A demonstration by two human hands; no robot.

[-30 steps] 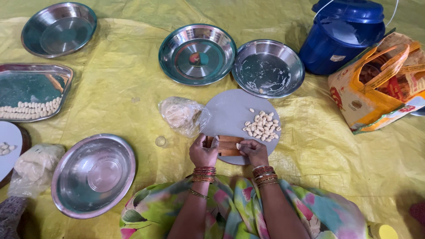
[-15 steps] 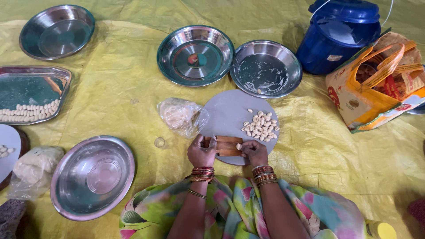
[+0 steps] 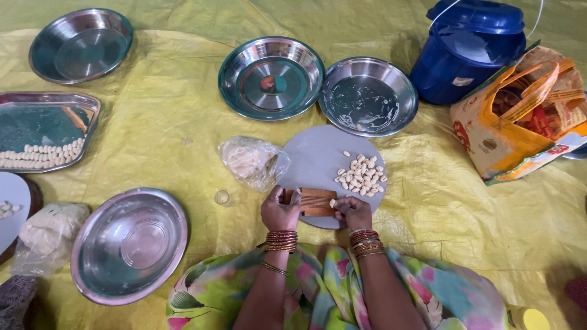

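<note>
Pressing a dough bit [image 3: 333, 203] on the ribbed board [image 3: 312, 202], the right hand [image 3: 353, 211] is pinching it while the left hand [image 3: 279, 212] is clamping the board's left end; rolling it off toward the far pile [image 3: 361, 174] looks next.

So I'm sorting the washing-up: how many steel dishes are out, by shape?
Round steel dishes: 4
Rectangular steel tray: 1
Total: 5

Orange printed bag [image 3: 520, 116] right; clear dough bag [image 3: 249, 161] centre
</note>
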